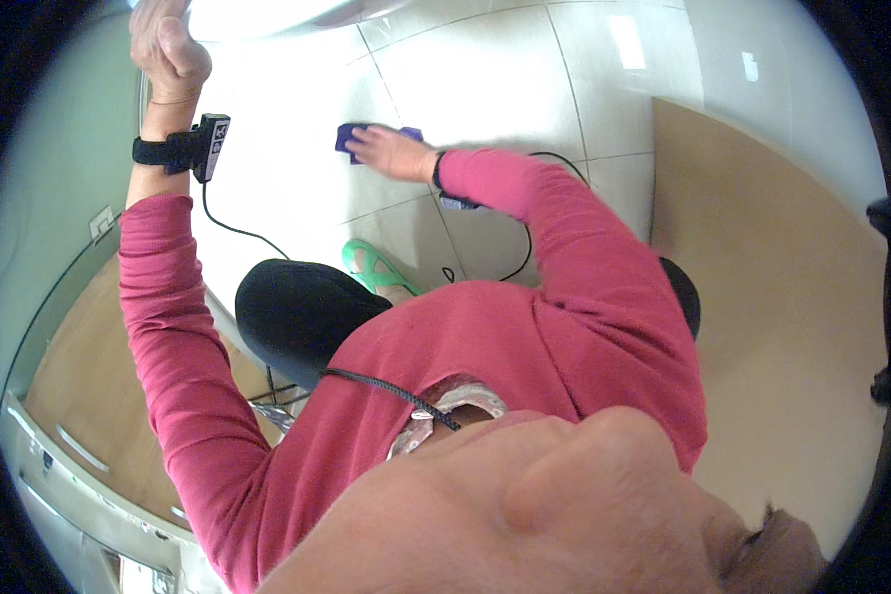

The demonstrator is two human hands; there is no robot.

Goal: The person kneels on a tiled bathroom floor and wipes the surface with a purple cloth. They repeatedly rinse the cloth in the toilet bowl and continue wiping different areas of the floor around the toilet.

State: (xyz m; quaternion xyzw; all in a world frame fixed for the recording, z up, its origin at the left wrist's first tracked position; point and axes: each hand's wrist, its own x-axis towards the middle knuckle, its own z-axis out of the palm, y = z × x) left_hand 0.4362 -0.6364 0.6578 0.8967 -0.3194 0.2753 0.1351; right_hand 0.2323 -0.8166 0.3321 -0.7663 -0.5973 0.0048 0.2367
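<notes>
My right hand [390, 152] lies over a folded dark purple cloth [355, 141] on the pale tiled floor [490, 82]. Parts of the cloth stick out at both sides of the hand; whether the fingers grip it or only press on it does not show. At the upper left my left hand [169, 52] is raised with curled fingers, beside a bright white surface. What it touches, if anything, cannot be made out. Both wrists carry straps with small devices; the left device [211, 148] has a black cable.
Black cables [527, 249] trail over the floor near my green shoe [375, 267]. A brown panel [757, 260] stands at the right. Wooden drawers [96, 401] and a green wall [52, 171] with a socket plate [102, 223] are at the left.
</notes>
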